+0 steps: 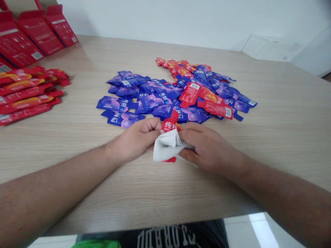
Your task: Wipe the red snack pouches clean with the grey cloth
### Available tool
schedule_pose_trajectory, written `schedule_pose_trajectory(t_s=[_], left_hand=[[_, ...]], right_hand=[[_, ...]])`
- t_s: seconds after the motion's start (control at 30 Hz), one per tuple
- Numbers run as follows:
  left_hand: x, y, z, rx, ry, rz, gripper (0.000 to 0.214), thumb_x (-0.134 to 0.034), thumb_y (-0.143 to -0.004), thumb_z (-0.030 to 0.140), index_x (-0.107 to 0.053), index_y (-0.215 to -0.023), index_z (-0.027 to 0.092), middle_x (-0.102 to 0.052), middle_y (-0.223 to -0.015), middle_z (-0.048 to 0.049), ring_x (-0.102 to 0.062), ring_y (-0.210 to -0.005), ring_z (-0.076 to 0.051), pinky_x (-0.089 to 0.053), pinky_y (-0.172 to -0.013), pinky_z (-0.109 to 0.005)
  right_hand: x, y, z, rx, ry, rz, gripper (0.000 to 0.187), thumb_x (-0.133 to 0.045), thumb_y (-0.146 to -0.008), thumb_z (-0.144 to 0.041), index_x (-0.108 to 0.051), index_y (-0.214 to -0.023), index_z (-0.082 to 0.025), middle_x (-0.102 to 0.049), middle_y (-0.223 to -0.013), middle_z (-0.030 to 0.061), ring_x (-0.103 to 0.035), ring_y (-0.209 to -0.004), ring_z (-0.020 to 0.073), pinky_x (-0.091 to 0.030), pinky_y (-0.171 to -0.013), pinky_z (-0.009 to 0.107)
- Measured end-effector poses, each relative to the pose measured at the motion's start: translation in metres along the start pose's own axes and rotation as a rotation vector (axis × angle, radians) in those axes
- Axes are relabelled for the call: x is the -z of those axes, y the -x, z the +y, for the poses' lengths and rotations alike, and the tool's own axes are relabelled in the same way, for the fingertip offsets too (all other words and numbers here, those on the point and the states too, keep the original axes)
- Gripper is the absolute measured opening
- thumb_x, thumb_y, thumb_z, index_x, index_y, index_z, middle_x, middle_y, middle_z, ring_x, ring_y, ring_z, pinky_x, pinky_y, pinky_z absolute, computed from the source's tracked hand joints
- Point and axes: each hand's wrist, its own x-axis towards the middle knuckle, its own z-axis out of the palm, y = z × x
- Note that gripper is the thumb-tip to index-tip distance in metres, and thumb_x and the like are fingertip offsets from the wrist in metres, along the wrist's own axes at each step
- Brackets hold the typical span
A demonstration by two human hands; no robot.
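Holding: the left hand (136, 139) and right hand (208, 148) meet at mid-table, closed together on a white cloth (167, 146) folded around a red sachet (170, 124).

Left hand grip: the fingers curl over the top edge of the cloth, pinching it against the sachet's upper end.

Right hand grip: the fingers wrap across the cloth from the right side; the thumb is hidden beneath it.

Red sachet: upright in the cloth, its printed top showing above and a sliver of its lower end below; most of it is covered.

Sachet heap: blue sachets (155, 103) and red sachets (216, 109) lie jumbled just beyond the hands, with orange-red ones (178, 67) at the far end.

Left side: a neat overlapping row of red-and-orange sachets (23, 93) lies near the table's left edge, with red cartons (38, 32) standing behind it.

Surface: a pale wood-grain table (271, 137) carries everything, a white wall (181, 17) rising beyond it.
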Motion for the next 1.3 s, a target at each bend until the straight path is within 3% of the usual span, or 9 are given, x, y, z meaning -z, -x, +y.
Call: schedule_pose_trajectory(t_s=[0.1,0.2,0.37,0.6,0.7,0.83,1.03,1.17,1.3], left_hand=[[0.000,-0.001,-0.001,0.002,0.025,0.013,0.018,-0.064,-0.087,0.029,-0.055,-0.077,0.018,-0.056,-0.064,0.0031,-0.048,-0.053,-0.009,-0.038,-0.049,-0.019],[0.002,-0.001,-0.001,-0.008,-0.002,-0.033,0.019,-0.064,-0.088,0.029,-0.054,-0.076,0.018,-0.057,-0.067,0.0024,-0.051,-0.055,-0.009,-0.039,-0.050,-0.019],[0.005,-0.001,0.000,0.003,-0.045,-0.155,0.020,-0.065,-0.089,0.026,-0.053,-0.076,0.017,-0.057,-0.071,0.0023,-0.048,-0.057,-0.008,-0.036,-0.050,-0.018],[0.006,0.002,-0.002,-0.035,0.086,-0.197,0.019,-0.067,-0.091,0.023,-0.055,-0.079,0.016,-0.060,-0.074,0.0024,-0.051,-0.060,-0.007,-0.041,-0.055,-0.016],[0.004,0.004,-0.002,0.018,0.274,-0.192,0.023,-0.073,-0.090,0.028,-0.055,-0.080,0.016,-0.062,-0.074,0.0018,-0.056,-0.061,-0.008,-0.045,-0.057,-0.017],[0.000,0.004,0.001,0.058,0.513,-0.134,0.024,-0.080,-0.083,0.025,-0.058,-0.085,0.016,-0.068,-0.079,-0.0009,-0.065,-0.065,-0.011,-0.054,-0.061,-0.020],[-0.003,0.005,0.009,0.123,0.661,-0.020,0.015,-0.071,-0.088,0.018,-0.056,-0.088,0.017,-0.069,-0.077,-0.0016,-0.068,-0.060,-0.013,-0.060,-0.057,-0.022],[-0.003,0.010,0.016,0.359,0.664,-0.214,0.008,-0.057,-0.094,0.022,-0.051,-0.089,0.021,-0.059,-0.061,0.0025,-0.060,-0.041,-0.015,-0.056,-0.036,-0.028],[-0.003,0.012,0.018,0.520,0.745,-0.428,0.012,-0.048,-0.098,0.026,-0.052,-0.088,0.021,-0.049,-0.054,0.0044,-0.054,-0.037,-0.013,-0.055,-0.034,-0.025]], right_hand=[[-0.001,0.001,-0.007,0.058,-0.026,-0.113,0.004,-0.064,-0.093,-0.021,-0.064,-0.096,-0.019,-0.066,-0.100,0.0061,-0.061,-0.089,0.0210,-0.048,-0.078,0.033],[-0.001,0.001,-0.004,0.060,-0.026,-0.114,0.006,-0.064,-0.093,-0.021,-0.065,-0.099,-0.019,-0.067,-0.104,0.0071,-0.062,-0.092,0.0214,-0.048,-0.080,0.033],[0.005,-0.002,0.021,-0.025,0.033,0.068,0.013,-0.065,-0.095,-0.030,-0.063,-0.100,-0.018,-0.067,-0.098,0.0072,-0.061,-0.088,0.0219,-0.047,-0.077,0.032],[0.015,-0.008,0.048,-0.421,0.068,0.320,0.030,-0.065,-0.093,-0.047,-0.069,-0.094,-0.018,-0.071,-0.086,0.0057,-0.063,-0.076,0.0225,-0.040,-0.063,0.032],[0.015,-0.009,0.056,-0.554,-0.057,0.377,0.034,-0.063,-0.094,-0.051,-0.072,-0.098,-0.019,-0.074,-0.086,0.0056,-0.066,-0.073,0.0236,-0.041,-0.060,0.032],[0.008,-0.008,0.065,-0.606,-0.343,0.444,0.039,-0.063,-0.093,-0.057,-0.072,-0.107,-0.023,-0.077,-0.095,0.0053,-0.069,-0.079,0.0256,-0.048,-0.062,0.034],[0.000,-0.005,0.053,-0.551,-0.960,0.346,0.044,-0.074,-0.084,-0.061,-0.069,-0.109,-0.025,-0.074,-0.089,0.0020,-0.067,-0.070,0.0204,-0.052,-0.058,0.031],[-0.001,-0.001,0.042,-0.418,-1.193,0.201,0.043,-0.081,-0.081,-0.056,-0.070,-0.110,-0.026,-0.072,-0.088,-0.0001,-0.065,-0.067,0.0157,-0.053,-0.058,0.026],[-0.003,0.001,0.038,-0.314,-1.265,0.103,0.034,-0.080,-0.084,-0.050,-0.073,-0.104,-0.024,-0.072,-0.088,0.0006,-0.066,-0.071,0.0150,-0.054,-0.063,0.026]])
